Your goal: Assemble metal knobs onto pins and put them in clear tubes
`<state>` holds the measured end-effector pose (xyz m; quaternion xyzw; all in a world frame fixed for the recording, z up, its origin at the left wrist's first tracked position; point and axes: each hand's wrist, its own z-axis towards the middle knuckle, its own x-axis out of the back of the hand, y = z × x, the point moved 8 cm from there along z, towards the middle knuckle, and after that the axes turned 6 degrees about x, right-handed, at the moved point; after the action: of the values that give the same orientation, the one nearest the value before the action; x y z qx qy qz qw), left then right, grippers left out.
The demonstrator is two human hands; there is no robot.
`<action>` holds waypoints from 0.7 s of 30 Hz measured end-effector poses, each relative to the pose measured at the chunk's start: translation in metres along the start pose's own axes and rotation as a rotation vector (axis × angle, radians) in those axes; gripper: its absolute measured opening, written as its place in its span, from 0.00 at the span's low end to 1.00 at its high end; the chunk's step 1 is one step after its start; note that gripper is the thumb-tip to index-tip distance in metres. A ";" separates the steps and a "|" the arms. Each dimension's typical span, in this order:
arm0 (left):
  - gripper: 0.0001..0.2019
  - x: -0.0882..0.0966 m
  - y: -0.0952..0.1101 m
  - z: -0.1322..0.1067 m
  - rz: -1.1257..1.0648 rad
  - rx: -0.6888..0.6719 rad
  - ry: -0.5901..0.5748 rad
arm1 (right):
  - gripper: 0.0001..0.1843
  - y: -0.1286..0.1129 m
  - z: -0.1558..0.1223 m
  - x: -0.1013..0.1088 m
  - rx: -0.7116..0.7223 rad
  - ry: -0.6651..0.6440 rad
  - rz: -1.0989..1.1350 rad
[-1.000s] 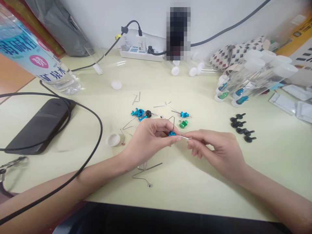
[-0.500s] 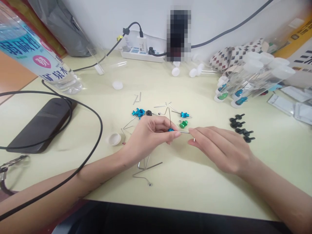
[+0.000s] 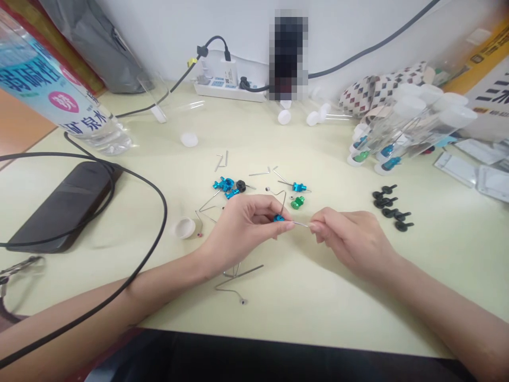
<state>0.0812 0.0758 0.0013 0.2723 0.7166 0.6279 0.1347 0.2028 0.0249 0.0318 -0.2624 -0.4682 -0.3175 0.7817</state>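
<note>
My left hand point(image 3: 248, 222) pinches a small blue metal fitting point(image 3: 279, 218) between thumb and fingers. A thin bent metal rod point(image 3: 283, 201) rises out of that fitting, with a small ring at its far end. My right hand point(image 3: 352, 236) is closed on a thin hex key point(image 3: 301, 224), whose shaft reaches to my left fingertips; its other end is hidden in my fingers. Just beyond lie a green fitting point(image 3: 297, 202) and a blue fitting point(image 3: 299, 187) with a rod through it. A cluster of blue fittings point(image 3: 223, 184) and a black knob point(image 3: 240, 185) sit behind my left hand.
Loose bent rods point(image 3: 238, 280) lie near the front edge. A white cap point(image 3: 185, 228), a phone point(image 3: 59, 207) and a water bottle point(image 3: 79, 101) stand left. A black cable point(image 3: 159, 191) crosses my left forearm. Black screws point(image 3: 392, 204) and clear tubes point(image 3: 421, 127) are right.
My right hand has turned and its fingers have curled in round the hex key. The bent rod in the blue fitting has tilted, its top leaning slightly right.
</note>
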 end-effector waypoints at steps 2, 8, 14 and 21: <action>0.06 0.000 -0.001 0.001 -0.013 0.010 -0.006 | 0.09 -0.002 0.001 0.005 0.034 0.049 -0.059; 0.06 0.001 -0.002 0.002 -0.053 0.036 -0.017 | 0.10 -0.033 -0.003 0.025 0.389 0.171 -0.406; 0.06 -0.001 -0.003 0.000 -0.062 0.052 -0.012 | 0.10 -0.029 -0.007 0.021 0.358 0.116 -0.309; 0.05 0.001 0.000 0.001 -0.068 0.027 0.002 | 0.10 -0.003 -0.003 0.010 -0.066 0.144 0.141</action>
<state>0.0812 0.0770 0.0013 0.2490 0.7340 0.6135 0.1512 0.2058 0.0181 0.0395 -0.2968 -0.3807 -0.2951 0.8246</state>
